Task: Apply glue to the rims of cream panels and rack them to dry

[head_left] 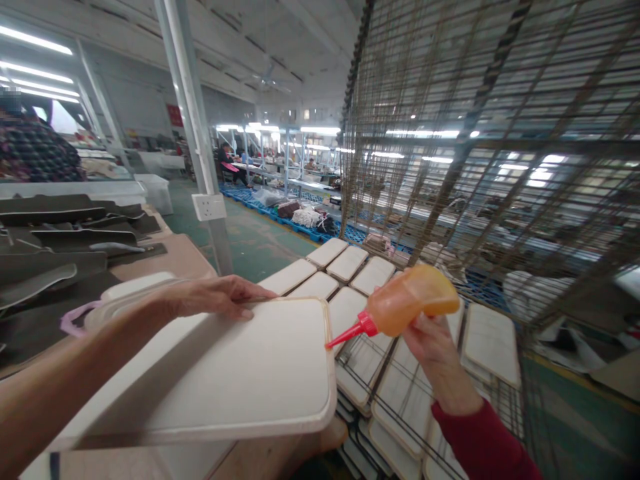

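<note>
A large off-white panel (240, 373) with rounded corners and a raised rim lies before me. My left hand (220, 297) grips its far edge, thumb on the top face and fingers at the edge. In my right hand (425, 337) is a squeeze bottle (405, 300) of orange-yellow liquid, held tilted with its red nozzle pointing down to the left. The nozzle tip touches or nearly touches the panel's right rim, near the upper right corner. Along that rim runs a thin yellowish line.
Several similar white panels (345, 263) lie in rows on wire racks to the right. A tall wire mesh (450, 133) rises above them. Dark cut sheets (60, 233) cover the table at left, near a metal post (195, 120) with a socket box. Other people are farther off.
</note>
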Demonstrator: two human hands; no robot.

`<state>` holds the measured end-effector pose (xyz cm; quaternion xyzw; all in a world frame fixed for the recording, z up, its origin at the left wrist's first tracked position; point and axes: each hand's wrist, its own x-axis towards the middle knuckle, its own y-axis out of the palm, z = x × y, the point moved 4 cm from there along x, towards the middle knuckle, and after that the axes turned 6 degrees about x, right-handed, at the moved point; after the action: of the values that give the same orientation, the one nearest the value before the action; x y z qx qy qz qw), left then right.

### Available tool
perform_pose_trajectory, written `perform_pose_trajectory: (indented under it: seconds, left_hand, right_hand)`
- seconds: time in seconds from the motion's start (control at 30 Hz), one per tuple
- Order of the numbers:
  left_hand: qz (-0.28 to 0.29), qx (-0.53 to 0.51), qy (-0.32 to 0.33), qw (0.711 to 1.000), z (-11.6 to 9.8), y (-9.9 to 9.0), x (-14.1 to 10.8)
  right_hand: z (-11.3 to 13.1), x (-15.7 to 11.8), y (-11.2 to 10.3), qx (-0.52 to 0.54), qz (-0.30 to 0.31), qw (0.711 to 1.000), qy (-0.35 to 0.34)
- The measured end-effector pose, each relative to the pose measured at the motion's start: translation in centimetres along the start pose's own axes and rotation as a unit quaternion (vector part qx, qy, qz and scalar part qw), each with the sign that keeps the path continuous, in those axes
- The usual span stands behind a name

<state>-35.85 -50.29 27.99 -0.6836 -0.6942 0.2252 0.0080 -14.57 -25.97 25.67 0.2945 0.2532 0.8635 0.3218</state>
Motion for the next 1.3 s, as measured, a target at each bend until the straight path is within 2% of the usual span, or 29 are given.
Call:
perform_pose_trajectory:
  seconds: [0.33,0.77,0.97,1.3]
  left_hand:
    - [0.017,-0.045,0.010,0.999,0.1,0.3,-0.3]
    - [-0.003,-0.045,0.003,0.999,1.0,0.0,-0.7]
    - [0.009,-0.067,0.013,0.998,1.1,0.1,-0.8]
    - [-0.027,-0.055,-0.017,0.998,1.8,-0.1,-1.3]
  right_hand:
    - [0.1,-0.9,0.2,0.003,0.004,1.000,0.001]
    - [0.2,-1.9,1.1,-0.018,0.019,1.000,0.016]
    - [0.1,-2.4,0.7,-0.023,0.025,0.999,0.019]
    - [-0.1,-2.7,0.5,-0.023,0.011,1.000,0.000]
